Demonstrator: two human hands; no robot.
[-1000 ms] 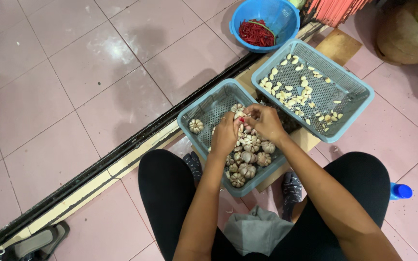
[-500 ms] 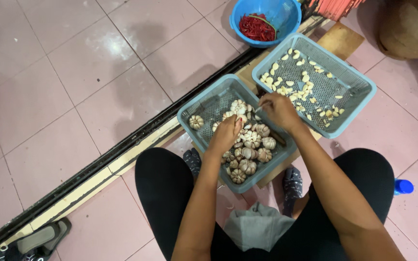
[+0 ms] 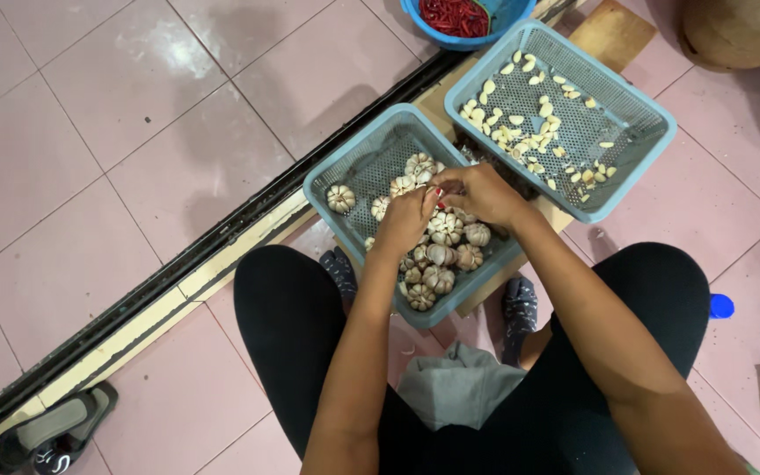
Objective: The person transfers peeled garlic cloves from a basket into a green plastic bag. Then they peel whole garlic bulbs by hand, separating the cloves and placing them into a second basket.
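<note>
At the frame's centre, the left hand (image 3: 406,220) and right hand (image 3: 483,192) meet over the near basket (image 3: 355,167) of garlic bulbs (image 3: 439,255); fingers pinched together on something small, which I cannot identify; peeled cloves (image 3: 529,132) fill the far basket (image 3: 635,97), upper right.

A blue bowl (image 3: 485,22) of red chillies (image 3: 455,15), a sandal (image 3: 46,431) on pink tiles (image 3: 90,132)
</note>
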